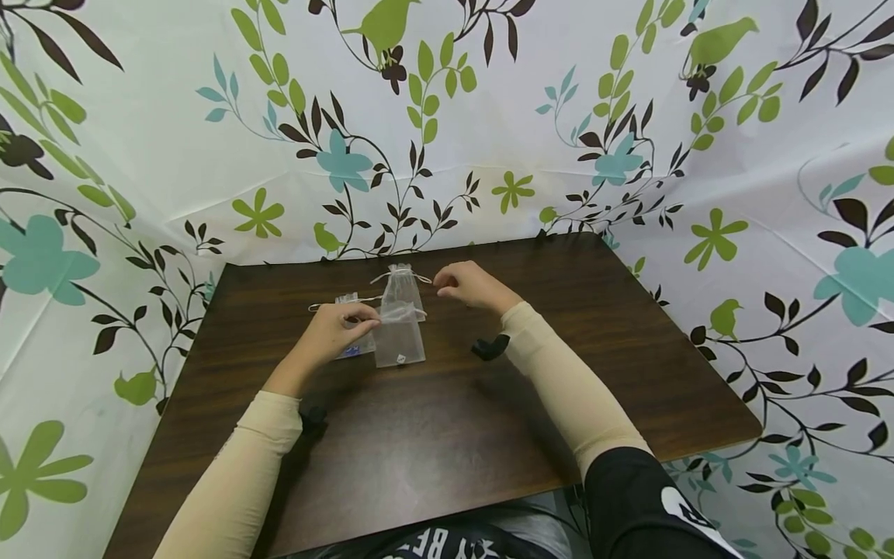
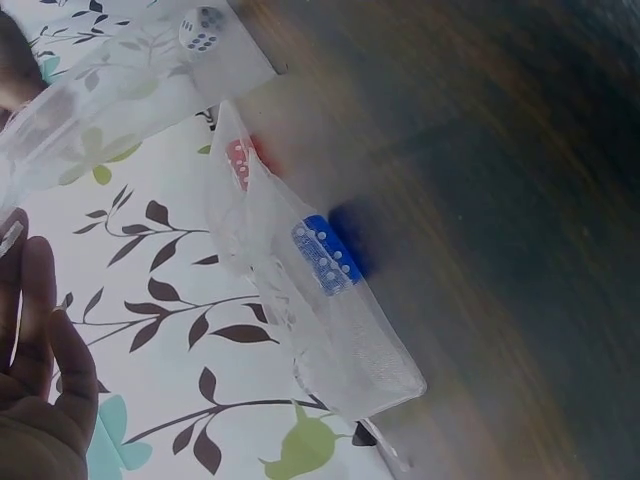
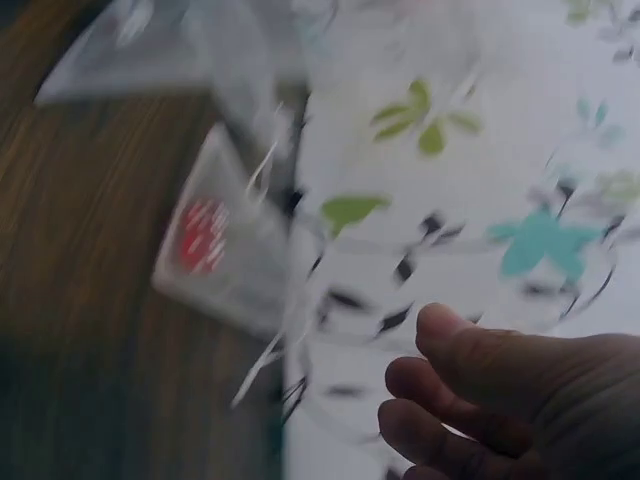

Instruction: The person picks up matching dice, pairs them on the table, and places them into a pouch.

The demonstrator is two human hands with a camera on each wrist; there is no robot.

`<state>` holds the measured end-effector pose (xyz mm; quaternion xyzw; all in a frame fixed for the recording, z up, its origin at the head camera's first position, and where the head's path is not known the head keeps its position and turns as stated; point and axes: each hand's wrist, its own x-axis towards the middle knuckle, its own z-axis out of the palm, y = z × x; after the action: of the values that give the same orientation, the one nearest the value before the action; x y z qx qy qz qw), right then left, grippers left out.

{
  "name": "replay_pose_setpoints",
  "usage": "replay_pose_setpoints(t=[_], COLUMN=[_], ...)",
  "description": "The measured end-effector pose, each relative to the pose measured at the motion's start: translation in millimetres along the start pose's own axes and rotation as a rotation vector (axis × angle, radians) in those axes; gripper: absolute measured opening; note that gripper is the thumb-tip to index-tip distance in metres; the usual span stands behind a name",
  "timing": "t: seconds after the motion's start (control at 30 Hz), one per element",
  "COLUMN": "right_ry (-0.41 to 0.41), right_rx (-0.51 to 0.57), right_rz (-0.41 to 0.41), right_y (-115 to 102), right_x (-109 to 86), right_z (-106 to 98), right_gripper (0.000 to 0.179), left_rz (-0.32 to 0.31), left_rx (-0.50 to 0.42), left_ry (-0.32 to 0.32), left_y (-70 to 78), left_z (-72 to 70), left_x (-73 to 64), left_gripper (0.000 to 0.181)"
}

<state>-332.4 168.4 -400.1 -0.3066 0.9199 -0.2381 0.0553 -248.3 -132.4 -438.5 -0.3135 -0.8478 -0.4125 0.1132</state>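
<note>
At the left of the table, my left hand (image 1: pixel 334 338) pinches the upper edge of a sheer drawstring bag (image 1: pixel 412 341) between thumb and finger. A white die (image 2: pixel 201 30) sits in this bag's lower end. Beneath and beside the hand lies a second sheer bag with a blue die (image 2: pixel 326 255). Behind them is another sheer bag (image 1: pixel 401 286), its drawstring tips spread out sideways. A red die (image 3: pixel 205 235) shows inside a bag in the right wrist view. My right hand (image 1: pixel 476 286), fingers loosely bent and holding nothing, hovers just right of the drawstring tip.
The dark wooden table (image 1: pixel 628 373) reaches back to a white cloth wall (image 1: pixel 454 210) printed with leaves, birds and flowers. Cloth also hangs at both sides. Black straps or mounts (image 1: pixel 490 347) sit at the wrists.
</note>
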Motion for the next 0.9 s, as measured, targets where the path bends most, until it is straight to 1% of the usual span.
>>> replay_pose_setpoints(t=[0.2, 0.3, 0.4, 0.53, 0.77, 0.9], right_ry=[0.025, 0.021, -0.002, -0.021, -0.039, -0.030], right_rx=[0.038, 0.033, 0.031, 0.034, 0.021, 0.015], right_rz=[0.154, 0.225, 0.285, 0.325, 0.339, 0.353], right_y=[46, 64, 77, 85, 87, 88], right_x=[4.5, 3.8, 1.2, -2.1, -3.4, -3.5], right_z=[10, 18, 24, 28, 35, 38], right_gripper=[0.028, 0.028, 0.029, 0.030, 0.029, 0.025], left_rz=[-0.007, -0.006, 0.000, 0.008, 0.016, 0.009], left_rx=[0.005, 0.004, 0.009, 0.016, 0.028, 0.025], left_ry=[0.003, 0.006, 0.007, 0.009, 0.008, 0.007], left_y=[-0.5, -1.0, -1.1, -1.4, -1.8, -1.6], left_z=[-1.0, -0.7, -0.6, -0.4, -0.4, -0.1], left_x=[0.1, -0.1, -0.5, -0.7, -1.3, -1.2], left_gripper=[0.005, 0.005, 0.005, 0.006, 0.006, 0.006])
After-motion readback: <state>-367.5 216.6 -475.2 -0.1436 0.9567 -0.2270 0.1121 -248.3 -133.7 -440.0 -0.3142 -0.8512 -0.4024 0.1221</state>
